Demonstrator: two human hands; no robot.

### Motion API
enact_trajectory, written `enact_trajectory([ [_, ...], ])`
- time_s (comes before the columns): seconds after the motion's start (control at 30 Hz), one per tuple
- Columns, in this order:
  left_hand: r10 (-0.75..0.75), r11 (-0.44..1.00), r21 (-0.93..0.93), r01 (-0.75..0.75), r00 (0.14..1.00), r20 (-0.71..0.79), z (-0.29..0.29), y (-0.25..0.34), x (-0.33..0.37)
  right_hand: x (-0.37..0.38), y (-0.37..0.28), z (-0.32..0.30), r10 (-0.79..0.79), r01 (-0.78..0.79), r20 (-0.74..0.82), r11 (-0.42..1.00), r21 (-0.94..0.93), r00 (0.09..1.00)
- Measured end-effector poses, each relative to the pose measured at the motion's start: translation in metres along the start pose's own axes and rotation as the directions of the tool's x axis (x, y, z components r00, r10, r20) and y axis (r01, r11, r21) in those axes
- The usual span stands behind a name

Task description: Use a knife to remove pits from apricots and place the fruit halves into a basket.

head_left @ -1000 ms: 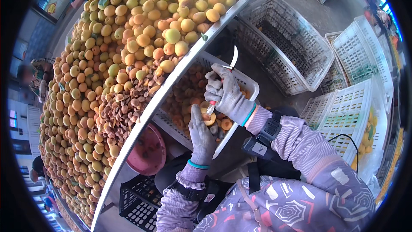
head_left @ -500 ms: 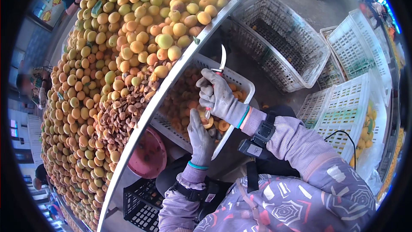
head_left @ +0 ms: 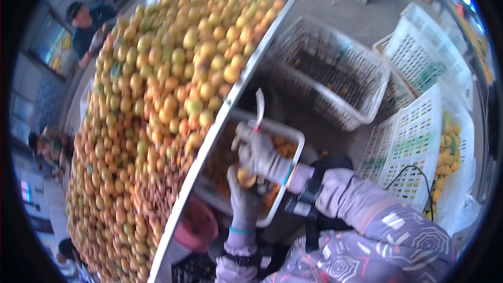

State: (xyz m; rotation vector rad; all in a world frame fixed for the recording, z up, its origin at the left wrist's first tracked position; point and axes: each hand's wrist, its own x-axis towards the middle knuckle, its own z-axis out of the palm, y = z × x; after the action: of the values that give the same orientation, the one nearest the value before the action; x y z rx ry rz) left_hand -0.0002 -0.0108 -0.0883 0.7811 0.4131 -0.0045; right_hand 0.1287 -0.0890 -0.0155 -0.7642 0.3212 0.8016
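Observation:
My right hand (head_left: 260,153), in a grey work glove, is closed round the red handle of a curved knife (head_left: 260,104). Its pale hooked blade points up and away from me. Just below it, my left hand (head_left: 244,199), also gloved, holds an orange-yellow apricot (head_left: 247,178) between thumb and fingers. Both hands are close together over a white plastic crate (head_left: 299,144), which contains orange apricot pieces (head_left: 283,148). Motion blur hides whether the apricot is whole or cut.
A large heap of apricots (head_left: 173,78) covers the metal-edged table (head_left: 220,117) on the left, with brown pits (head_left: 162,191) near the edge. Below are a pink tub (head_left: 201,228) and a black crate (head_left: 191,268). White crates (head_left: 361,106) stand right. A person (head_left: 86,29) is across the table.
The view has shifted, so the table and crates appear lower. The apricot in my left hand shows more clearly, and my right hand with the knife remains close above it.

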Motion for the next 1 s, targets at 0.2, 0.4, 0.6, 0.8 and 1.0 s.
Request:
enact_trajectory([
  [0.2, 0.392, 0.84, 0.485, -0.243, 0.89, -0.234, 0.022, -0.014, -0.014, -0.005, 0.022, -0.003, 0.116, -0.121, 0.129, 0.992, 0.03, 0.985],
  [0.4, 0.402, 0.886, 0.34, -0.316, 0.889, -0.221, 0.069, 0.009, -0.021, -0.006, 0.017, -0.01, 0.177, -0.188, 0.072, 0.964, 0.187, 0.981],
  [0.6, 0.709, 0.32, 0.838, -0.441, 0.699, 0.097, 0.037, -0.001, -0.006, 0.001, 0.012, -0.016, 0.225, -0.248, 0.111, 0.928, 0.277, 0.968],
  [0.8, 0.61, 0.147, 0.893, -0.425, 0.75, 0.256, 0.017, -0.001, 0.002, 0.009, 0.003, -0.015, 0.25, -0.255, 0.059, 0.9, 0.353, 0.966],
  [1.0, 0.548, 0.578, 0.717, -0.39, 0.837, 0.013, 0.056, 0.019, -0.016, 0.008, 0.006, -0.017, 0.21, -0.222, 0.072, 0.932, 0.286, 0.975],
])
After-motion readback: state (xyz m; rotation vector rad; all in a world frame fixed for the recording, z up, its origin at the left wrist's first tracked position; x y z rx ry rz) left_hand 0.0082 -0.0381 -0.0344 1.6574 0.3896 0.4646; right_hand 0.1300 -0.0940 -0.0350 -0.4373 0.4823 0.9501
